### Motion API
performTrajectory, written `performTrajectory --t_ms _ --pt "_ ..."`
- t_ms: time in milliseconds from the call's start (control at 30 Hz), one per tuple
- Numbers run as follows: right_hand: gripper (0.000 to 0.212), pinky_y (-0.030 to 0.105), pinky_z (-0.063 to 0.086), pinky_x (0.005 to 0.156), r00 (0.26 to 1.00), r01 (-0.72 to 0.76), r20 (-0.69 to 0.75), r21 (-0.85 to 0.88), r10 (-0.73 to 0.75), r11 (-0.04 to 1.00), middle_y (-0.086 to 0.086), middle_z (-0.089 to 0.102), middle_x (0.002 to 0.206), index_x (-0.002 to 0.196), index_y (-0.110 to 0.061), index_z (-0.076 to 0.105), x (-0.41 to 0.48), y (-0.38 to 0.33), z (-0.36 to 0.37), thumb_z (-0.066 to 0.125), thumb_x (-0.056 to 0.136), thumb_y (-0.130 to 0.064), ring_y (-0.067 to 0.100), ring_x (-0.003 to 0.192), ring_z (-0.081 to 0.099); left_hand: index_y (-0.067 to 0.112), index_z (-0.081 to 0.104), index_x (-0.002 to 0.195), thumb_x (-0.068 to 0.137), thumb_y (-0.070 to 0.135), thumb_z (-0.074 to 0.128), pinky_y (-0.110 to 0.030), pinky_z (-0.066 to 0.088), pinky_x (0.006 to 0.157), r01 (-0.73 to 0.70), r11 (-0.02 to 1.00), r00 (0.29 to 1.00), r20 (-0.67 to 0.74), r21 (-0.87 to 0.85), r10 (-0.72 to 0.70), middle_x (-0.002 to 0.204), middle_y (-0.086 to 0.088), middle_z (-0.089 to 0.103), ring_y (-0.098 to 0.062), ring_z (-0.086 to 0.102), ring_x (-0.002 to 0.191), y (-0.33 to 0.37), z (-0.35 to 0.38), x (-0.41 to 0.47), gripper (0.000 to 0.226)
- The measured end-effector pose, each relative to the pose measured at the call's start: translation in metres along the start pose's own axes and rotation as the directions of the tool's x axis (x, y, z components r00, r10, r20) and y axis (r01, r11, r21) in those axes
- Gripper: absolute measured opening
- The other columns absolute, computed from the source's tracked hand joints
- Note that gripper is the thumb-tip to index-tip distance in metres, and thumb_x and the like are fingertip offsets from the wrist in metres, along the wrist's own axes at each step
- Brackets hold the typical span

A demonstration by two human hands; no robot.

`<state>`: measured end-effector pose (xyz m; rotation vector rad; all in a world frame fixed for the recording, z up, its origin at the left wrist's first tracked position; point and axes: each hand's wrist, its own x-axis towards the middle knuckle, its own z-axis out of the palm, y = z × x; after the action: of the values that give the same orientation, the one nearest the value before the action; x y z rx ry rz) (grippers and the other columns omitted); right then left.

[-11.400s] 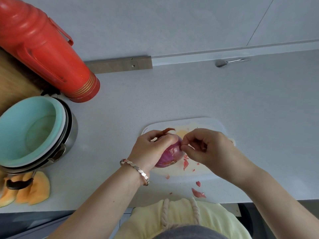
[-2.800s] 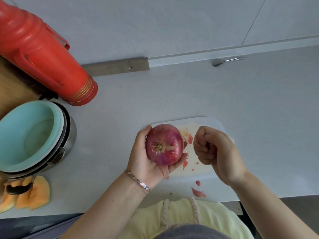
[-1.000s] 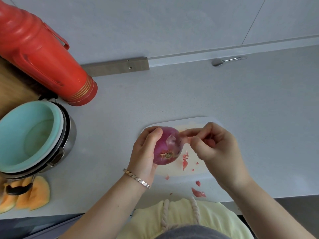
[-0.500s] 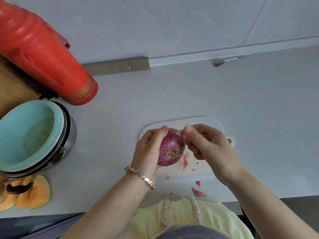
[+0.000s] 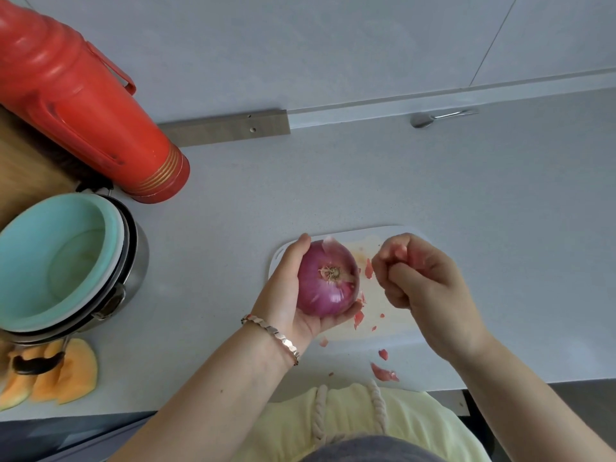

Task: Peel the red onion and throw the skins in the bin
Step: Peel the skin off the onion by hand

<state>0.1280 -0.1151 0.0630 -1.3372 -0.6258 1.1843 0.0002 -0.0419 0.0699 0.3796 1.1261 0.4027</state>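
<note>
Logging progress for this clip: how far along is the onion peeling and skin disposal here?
Done: a few skin scraps lie on the board and counter. In hand: the left hand holds the onion, a skin flap loose at its top; the right hand seems to pinch a skin bit. Left: the rest of the peeling, then binning the skins; no bin is in view.

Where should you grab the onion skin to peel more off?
Pinch the pale flap sticking up at the far edge of the red onion. Come from the right with the right hand, since the left hand cups the onion's left side and bottom.
</note>
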Motion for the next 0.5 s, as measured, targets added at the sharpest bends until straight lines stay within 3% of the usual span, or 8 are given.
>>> performTrajectory --t_ms 100,200,233,300,400,433,500 --pt "0.024 0.016 0.027 0.041 0.997 -0.074 0.002 -0.045 0.074 0.996 -0.002 0.046 0.052 0.071 -0.018 0.059 0.002 0.0 -0.001 0.041 0.07 -0.002 0.009 0.043 0.03 0.009 0.063 0.09 0.084 0.042 0.06 -0.045 0.056 0.066 -0.03 0.998 1.0 -0.001 0.048 0.031 0.074 -0.015 0.07 -0.029 0.066 0.063 -0.001 0.0 -0.001 0.034" --pt "0.01 0.014 0.029 0.041 0.998 -0.059 0.012 -0.069 0.06 0.996 0.0 0.044 0.057 0.076 -0.018 0.062 0.004 -0.002 0.003 0.057 0.08 -0.01 0.006 0.043 0.033 0.01 0.063 0.091 0.084 0.041 0.06 -0.044 0.057 0.061 -0.054 0.992 0.999 0.01 0.118 0.054 0.078 -0.016 0.069 -0.03 0.066 0.06 -0.002 0.002 -0.004 0.032" --pt "0.003 0.012 0.031 0.042 0.999 -0.038 0.025 -0.082 0.04 0.996 -0.001 0.045 0.058 0.079 -0.02 0.064 0.005 -0.004 0.005 0.065 0.079 -0.017 0.005 0.043 0.036 0.01 0.064 0.092 0.084 0.041 0.059 -0.044 0.057 0.06 -0.056 0.988 0.998 0.014 0.143 0.055 0.081 -0.017 0.069 -0.03 0.066 0.061 -0.002 0.003 -0.004 0.032" --pt "0.016 0.011 0.036 0.043 0.998 0.009 0.056 -0.127 -0.002 0.992 0.0 0.048 0.059 0.083 -0.022 0.066 0.006 -0.005 0.008 0.074 0.072 -0.029 0.003 0.045 0.042 0.013 0.066 0.089 0.085 0.041 0.058 -0.043 0.057 0.059 -0.072 0.979 0.997 0.028 0.191 0.068 0.086 -0.017 0.068 -0.03 0.065 0.063 -0.002 0.003 -0.004 0.03" --pt "0.024 0.031 0.052 0.055 0.995 0.068 0.083 -0.196 -0.052 0.978 0.016 0.057 0.067 0.083 -0.023 0.069 0.007 -0.004 0.011 0.07 0.062 -0.034 0.011 0.06 0.055 0.016 0.069 0.079 0.086 0.041 0.058 -0.043 0.058 0.059 -0.09 0.972 0.996 0.047 0.219 0.082 0.085 -0.015 0.07 -0.029 0.067 0.063 -0.003 0.003 -0.005 0.028" --pt "0.023 0.035 0.054 0.063 0.993 0.095 0.083 -0.213 -0.079 0.972 0.015 0.062 0.071 0.081 -0.023 0.069 0.006 -0.003 0.011 0.071 0.061 -0.034 0.014 0.065 0.059 0.016 0.069 0.076 0.086 0.04 0.058 -0.043 0.057 0.06 -0.093 0.971 0.995 0.052 0.22 0.084 0.083 -0.015 0.07 -0.029 0.067 0.062 -0.002 0.003 -0.005 0.028" --pt "0.016 0.029 0.055 0.065 0.987 0.153 0.073 -0.231 -0.14 0.961 0.004 0.07 0.073 0.076 -0.023 0.069 0.005 -0.001 0.011 0.07 0.062 -0.03 0.016 0.069 0.065 0.017 0.069 0.072 0.087 0.04 0.057 -0.044 0.057 0.061 -0.096 0.969 0.995 0.057 0.227 0.085 0.08 -0.014 0.07 -0.028 0.067 0.061 -0.001 0.003 -0.004 0.03"
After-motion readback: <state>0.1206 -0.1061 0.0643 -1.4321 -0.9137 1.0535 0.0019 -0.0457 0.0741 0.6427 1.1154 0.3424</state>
